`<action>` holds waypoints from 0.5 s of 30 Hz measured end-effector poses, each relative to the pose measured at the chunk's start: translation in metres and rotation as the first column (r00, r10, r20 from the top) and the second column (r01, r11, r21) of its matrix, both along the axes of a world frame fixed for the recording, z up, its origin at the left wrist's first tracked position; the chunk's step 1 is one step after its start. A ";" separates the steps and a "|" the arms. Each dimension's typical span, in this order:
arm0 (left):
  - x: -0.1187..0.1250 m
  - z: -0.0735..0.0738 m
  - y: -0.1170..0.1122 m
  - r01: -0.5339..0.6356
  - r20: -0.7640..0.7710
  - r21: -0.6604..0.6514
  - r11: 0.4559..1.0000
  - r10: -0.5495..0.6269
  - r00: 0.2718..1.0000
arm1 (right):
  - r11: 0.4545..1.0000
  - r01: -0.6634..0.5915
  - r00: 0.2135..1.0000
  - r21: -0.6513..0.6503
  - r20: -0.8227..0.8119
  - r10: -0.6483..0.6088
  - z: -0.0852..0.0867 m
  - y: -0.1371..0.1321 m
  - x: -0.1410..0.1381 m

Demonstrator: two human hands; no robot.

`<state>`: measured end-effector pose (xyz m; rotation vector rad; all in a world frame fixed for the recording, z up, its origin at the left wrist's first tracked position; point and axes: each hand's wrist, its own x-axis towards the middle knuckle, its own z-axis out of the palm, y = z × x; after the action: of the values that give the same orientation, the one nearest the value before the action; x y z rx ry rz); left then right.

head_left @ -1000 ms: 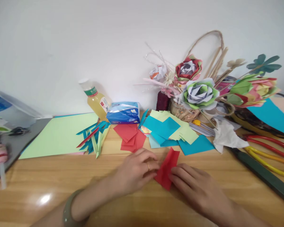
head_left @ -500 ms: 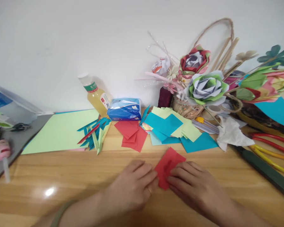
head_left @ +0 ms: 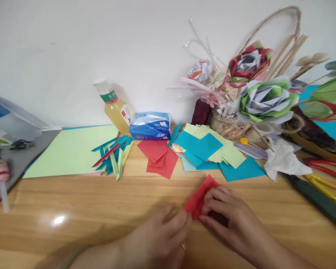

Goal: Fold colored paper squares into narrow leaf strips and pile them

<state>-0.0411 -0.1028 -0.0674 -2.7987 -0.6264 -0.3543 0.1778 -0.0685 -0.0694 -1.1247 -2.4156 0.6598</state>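
Observation:
A folded red paper piece [head_left: 199, 196] lies on the wooden table [head_left: 72, 209] in front of me. My right hand [head_left: 229, 218] rests on its right half, fingers curled and pressing the paper flat. My left hand [head_left: 162, 237] lies just left of it, fingers extended, with the fingertips touching the paper's lower left corner. A ring shows on the left hand. Behind the paper lie a stack of red squares [head_left: 158, 157] and a heap of blue and light green squares [head_left: 207, 149].
At the back stand a juice bottle [head_left: 113, 106], a blue tissue pack [head_left: 149, 126] and a basket of paper flowers [head_left: 257, 93]. A green sheet [head_left: 72, 153] and folded paper strips [head_left: 113, 157] lie left. Crumpled tissue [head_left: 282, 158] and coloured tubes [head_left: 324, 179] sit right.
The red paper went from partly lifted to flat on the table, now smaller. My left hand slid back toward me; my right hand moved onto the paper. The view shifted left.

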 end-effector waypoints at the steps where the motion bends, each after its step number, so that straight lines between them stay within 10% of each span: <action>1: 0.000 0.000 -0.001 0.014 -0.017 0.009 1.000 -0.014 1.000 | 1.000 0.012 1.000 0.006 0.015 -0.012 0.001 -0.001 -0.001; 15: 0.004 -0.004 -0.002 0.013 0.042 0.016 1.000 -0.013 0.999 | 0.997 0.011 0.999 0.073 0.052 -0.015 0.000 -0.004 -0.007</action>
<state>-0.0368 -0.1043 -0.0712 -2.7883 -0.6121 -0.4196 0.1707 -0.0725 -0.0694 -1.1409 -2.4535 0.5396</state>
